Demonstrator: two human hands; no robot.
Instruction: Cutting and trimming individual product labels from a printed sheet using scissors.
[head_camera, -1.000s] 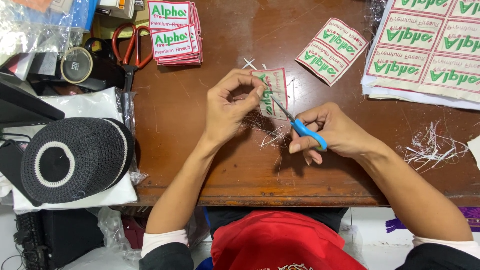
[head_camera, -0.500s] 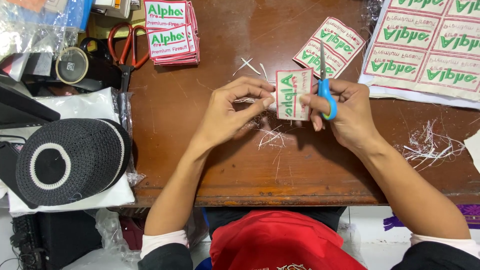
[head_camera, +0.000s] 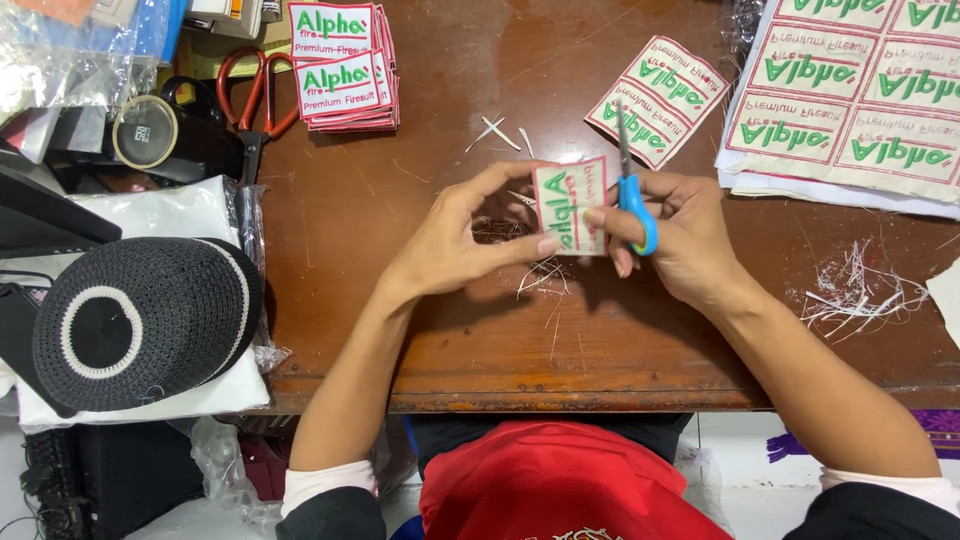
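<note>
A small white cloth patch (head_camera: 572, 205) with green lettering and a red border is held upright over the brown wooden table (head_camera: 420, 170). My left hand (head_camera: 462, 235) pinches its left edge between thumb and fingers. My right hand (head_camera: 678, 232) grips blue-handled scissors (head_camera: 632, 190), blades pointing away from me along the patch's right edge, while its fingertips steady that side of the patch. White thread trimmings (head_camera: 545, 275) lie on the table beneath my hands.
A stack of finished patches (head_camera: 340, 65) and red-handled scissors (head_camera: 252, 95) lie far left. Loose patches (head_camera: 655, 98) sit ahead, uncut patch sheets (head_camera: 850, 95) far right, a scrap pile (head_camera: 850, 290) on the right. A black-and-white knitted cap (head_camera: 140, 320) and tape roll (head_camera: 145, 130) sit left.
The patch was turned upright and both hands closed in on it. The scissors swung from pointing left to pointing away along the patch's right edge.
</note>
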